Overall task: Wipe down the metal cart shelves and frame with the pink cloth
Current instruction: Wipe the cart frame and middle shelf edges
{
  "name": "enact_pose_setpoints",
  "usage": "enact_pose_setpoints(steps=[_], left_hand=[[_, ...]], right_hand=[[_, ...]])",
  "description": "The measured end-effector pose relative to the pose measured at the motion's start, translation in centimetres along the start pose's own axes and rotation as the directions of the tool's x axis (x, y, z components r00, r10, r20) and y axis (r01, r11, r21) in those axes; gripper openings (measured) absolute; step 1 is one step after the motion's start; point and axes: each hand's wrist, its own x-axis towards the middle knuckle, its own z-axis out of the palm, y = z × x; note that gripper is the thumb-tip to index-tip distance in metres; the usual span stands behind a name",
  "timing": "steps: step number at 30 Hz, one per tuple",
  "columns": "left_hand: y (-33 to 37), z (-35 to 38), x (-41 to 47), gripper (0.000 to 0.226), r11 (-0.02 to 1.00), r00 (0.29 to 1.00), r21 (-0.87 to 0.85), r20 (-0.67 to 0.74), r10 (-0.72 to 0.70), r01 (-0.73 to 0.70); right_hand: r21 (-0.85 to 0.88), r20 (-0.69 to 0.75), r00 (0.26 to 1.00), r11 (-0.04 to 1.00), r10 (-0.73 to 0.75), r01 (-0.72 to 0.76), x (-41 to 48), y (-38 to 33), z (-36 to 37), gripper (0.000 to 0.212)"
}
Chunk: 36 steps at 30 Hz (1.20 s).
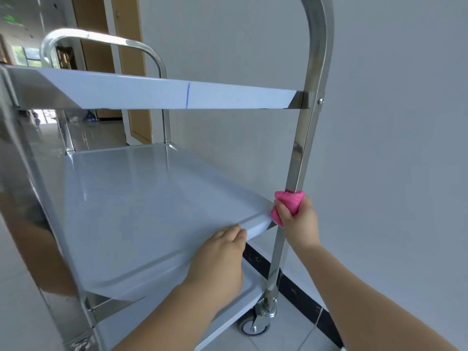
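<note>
The crumpled pink cloth (290,202) is wrapping the square stainless-steel upright post (301,148) at the near right corner of the three-shelf metal cart (301,100), just above the corner of the flat grey middle shelf (152,211). The right hand (297,224) is gripping the cloth, with the fingers curled round both cloth and post.

The left hand (220,257) is resting on the front rim of the middle shelf, with the fingers lying over the lip. The thumb is hidden, so whether it is clamping the rim cannot be told.

Progress, as a judgement: frame wiping is under way on this one post. The shelves are showing no streaks either way, so their status is undetermined. A thin blue line (187,95) is showing on the front lip of the top shelf (126,89). The post section running down to the small swivel caster (253,325) is probably still awaiting the cloth.

Clearances: the shelf corner is touching the cloth and is limiting downward travel. Upward travel is open as far as the top-shelf bracket. The plain grey wall (379,122) is standing near the right side.
</note>
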Motion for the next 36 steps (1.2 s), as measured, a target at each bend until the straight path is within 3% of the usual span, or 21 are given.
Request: enact_pose_setpoints(steps=[11, 15, 18, 25, 28, 32, 36], left_hand=[[0.6, 0.0, -2.3, 0.052, 0.989, 1.000, -0.144, -0.018, 0.003, -0.005], [0.8, 0.4, -4.5, 0.050, 0.975, 0.999, -0.224, 0.042, 0.012, -0.002], [0.8, 0.9, -6.3, 0.040, 0.966, 0.993, -0.257, 0.117, -0.001, 0.031], [-0.6, 1.6, -10.5, 0.025, 0.975, 0.975, -0.224, 0.219, 0.037, 0.013], [-1.2, 1.1, -12.5, 0.034, 0.974, 0.959, -0.222, 0.260, 0.110, -0.051], [-3.1, 0.3, -14.9, 0.036, 0.975, 0.948, -0.223, 0.312, 0.060, 0.012], [-4.9, -1.3, -17.3, 0.044, 0.990, 0.948, -0.141, 0.318, 0.033, 0.013]], right_hand=[[-0.165, 0.003, 0.999, 0.986, 0.032, -0.031, -2.7, -0.7, -1.4, 0.015], [-0.191, 0.002, 0.999, 0.980, 0.055, -0.053, -3.1, -1.0, -2.1, 0.031], [-0.151, -0.080, 0.993, 0.984, 0.084, -0.095, -3.8, -1.3, -2.8, 0.035], [-0.133, -0.188, 0.977, 0.983, 0.104, -0.130, -5.9, -1.7, -2.1, 0.029], [-0.136, -0.165, 0.983, 0.986, 0.074, -0.097, -6.8, -1.7, -1.6, 0.028], [-0.110, -0.147, 0.986, 0.989, 0.080, -0.097, -8.1, -1.1, -0.8, 0.026], [-0.241, -0.112, 0.994, 0.970, 0.017, -0.044, -8.8, -0.6, 0.0, 0.032]])
